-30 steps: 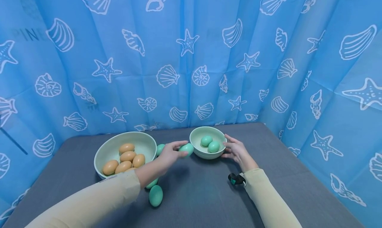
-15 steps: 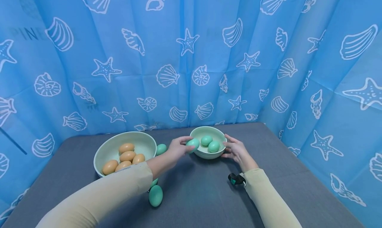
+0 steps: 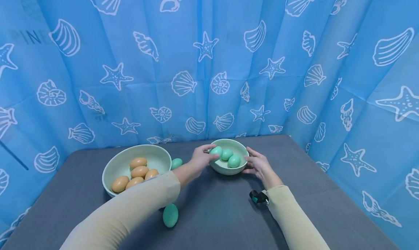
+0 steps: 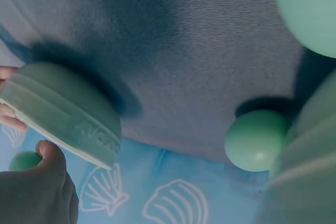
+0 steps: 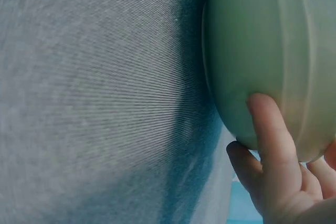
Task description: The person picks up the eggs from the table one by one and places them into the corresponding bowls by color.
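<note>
My left hand (image 3: 200, 158) pinches a green egg (image 3: 217, 152) at the left rim of a small pale-green bowl (image 3: 229, 170). The egg is over the inside edge, and whether it touches the bowl is unclear. Two green eggs (image 3: 234, 161) lie inside. My right hand (image 3: 260, 165) holds the bowl's right side; in the right wrist view its fingers (image 5: 273, 135) lie against the outer wall. In the left wrist view, the left thumb (image 4: 50, 153) rests on the held egg (image 4: 24, 160), beside the small bowl (image 4: 68, 108).
A large pale-green bowl (image 3: 112, 162) at left contains several brown eggs (image 3: 139, 171). Green eggs lie near it, one behind (image 3: 176, 163) and one in front (image 3: 170, 215); the left sleeve (image 3: 140, 206) covers part of that area. A black strap (image 3: 258, 197) hangs at the right wrist.
The left hand has carried the green egg rightward, from outside the small bowl to over its left rim. The right hand has stayed on the bowl.
</note>
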`<state>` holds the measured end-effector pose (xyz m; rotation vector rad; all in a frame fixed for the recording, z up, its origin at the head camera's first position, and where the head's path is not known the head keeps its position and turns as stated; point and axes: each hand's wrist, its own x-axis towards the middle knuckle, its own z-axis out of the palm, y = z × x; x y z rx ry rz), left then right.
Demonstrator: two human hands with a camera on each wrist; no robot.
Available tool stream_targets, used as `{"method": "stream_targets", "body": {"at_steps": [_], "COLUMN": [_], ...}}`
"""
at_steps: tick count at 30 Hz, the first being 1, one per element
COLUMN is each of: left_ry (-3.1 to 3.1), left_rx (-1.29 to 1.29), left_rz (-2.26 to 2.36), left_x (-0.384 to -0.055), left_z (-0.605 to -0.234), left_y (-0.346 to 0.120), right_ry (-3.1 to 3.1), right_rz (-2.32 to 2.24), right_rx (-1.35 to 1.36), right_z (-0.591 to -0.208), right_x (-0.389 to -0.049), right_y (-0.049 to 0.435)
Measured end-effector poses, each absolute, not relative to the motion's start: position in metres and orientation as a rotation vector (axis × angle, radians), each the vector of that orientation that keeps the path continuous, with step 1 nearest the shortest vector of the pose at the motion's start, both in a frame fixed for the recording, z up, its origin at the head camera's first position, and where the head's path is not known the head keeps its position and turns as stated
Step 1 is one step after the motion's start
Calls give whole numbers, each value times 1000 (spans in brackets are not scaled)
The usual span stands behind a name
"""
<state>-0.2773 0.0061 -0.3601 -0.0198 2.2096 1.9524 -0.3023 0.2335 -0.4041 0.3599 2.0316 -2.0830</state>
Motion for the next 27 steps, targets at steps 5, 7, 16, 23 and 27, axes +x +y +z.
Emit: {"method": "stream_targets", "body": {"at_steps": [5,7,16,23,27], "left_ry": [2149,2146,2246,2423,2482], "left_rx": [-31,-23,7,200,392], "left_rz": [1985,1986,1926,1597,1369], "left_x": [-282,-284,-302,-318,-326], "left_z": [-359,-361,-370,-372,-369], "left_y": [13,16,33,34,31], "right_ry": [2086,2091,2102,2130,2130], "right_rz": [-2040,-2032,-2044,-2028,-2029], "right_rx": [333,330,333,333,318], "right_z": [-403,-404,-404,-404,-404], "right_x": [-303,-303,-301,-301,-302], "right_y": [234,234,232,233,232]}}
